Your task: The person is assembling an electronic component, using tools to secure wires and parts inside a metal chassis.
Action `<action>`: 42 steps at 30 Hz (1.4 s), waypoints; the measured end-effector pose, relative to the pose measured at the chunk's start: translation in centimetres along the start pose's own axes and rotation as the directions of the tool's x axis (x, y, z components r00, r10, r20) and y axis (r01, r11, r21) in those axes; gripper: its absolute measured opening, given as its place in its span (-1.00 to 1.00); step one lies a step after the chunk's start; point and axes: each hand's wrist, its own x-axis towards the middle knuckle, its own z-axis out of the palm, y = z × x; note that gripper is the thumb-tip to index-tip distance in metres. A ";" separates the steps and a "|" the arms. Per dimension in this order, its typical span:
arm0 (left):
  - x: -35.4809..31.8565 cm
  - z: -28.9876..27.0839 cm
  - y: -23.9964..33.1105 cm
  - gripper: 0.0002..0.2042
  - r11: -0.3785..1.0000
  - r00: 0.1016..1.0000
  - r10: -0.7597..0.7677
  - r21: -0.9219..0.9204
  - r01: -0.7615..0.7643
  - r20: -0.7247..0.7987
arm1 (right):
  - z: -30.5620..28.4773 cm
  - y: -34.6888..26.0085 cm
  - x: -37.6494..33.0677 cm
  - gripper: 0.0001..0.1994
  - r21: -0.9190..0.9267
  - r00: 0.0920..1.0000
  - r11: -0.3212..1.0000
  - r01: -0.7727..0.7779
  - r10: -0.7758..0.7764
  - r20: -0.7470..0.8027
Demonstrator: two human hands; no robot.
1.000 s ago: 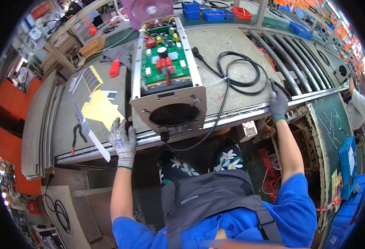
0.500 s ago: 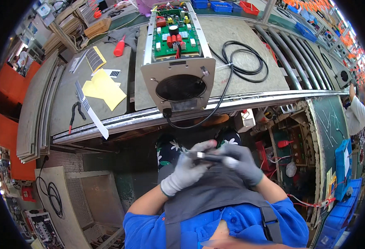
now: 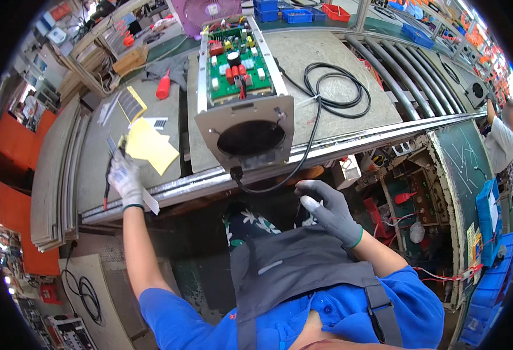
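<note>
My left hand (image 3: 125,179), in a pale grey glove, reaches onto the left part of the bench. Its fingers are closed around a small dark thing that I cannot make out. Beside it lie a black cord-like piece with a red end (image 3: 106,201), a white label strip (image 3: 151,201) and yellow sheets (image 3: 151,144). My right hand (image 3: 332,214), in a darker grey glove, hovers before my apron with thumb and fingers apart, nothing visible in it. In front stands a metal-framed unit (image 3: 246,129) with a round dark opening and a green circuit board (image 3: 239,67) on top.
A coiled black cable (image 3: 341,93) runs from the unit across the bench. A red bottle (image 3: 163,86) and grey cloth lie at the back left. Metal rollers (image 3: 408,76) are on the right, with a co-worker (image 3: 499,137) beyond. Stacked boards (image 3: 58,181) lean at the left.
My hands were together before my apron around a small black-and-white thing. The left has moved to the bench among the labels; the right has stayed near my body with its fingers opened.
</note>
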 end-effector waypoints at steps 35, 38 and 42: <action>3.5 -8.4 31.2 -0.56 -0.227 0.966 0.113 -0.940 0.254 0.233 | -11.8 -2.5 12.0 -0.36 0.040 0.975 0.998 0.053 -0.060 0.216; 12.0 -4.2 29.4 -0.49 0.142 0.993 -0.113 -0.990 -0.021 -0.037 | -11.7 -5.8 15.8 -0.36 -0.422 0.650 0.689 0.589 -0.714 -0.258; 22.8 4.4 27.2 -0.53 0.511 0.986 -0.122 -0.859 -0.038 -0.117 | -6.0 -7.5 21.4 -0.54 -0.674 0.488 0.500 0.544 -0.842 -0.230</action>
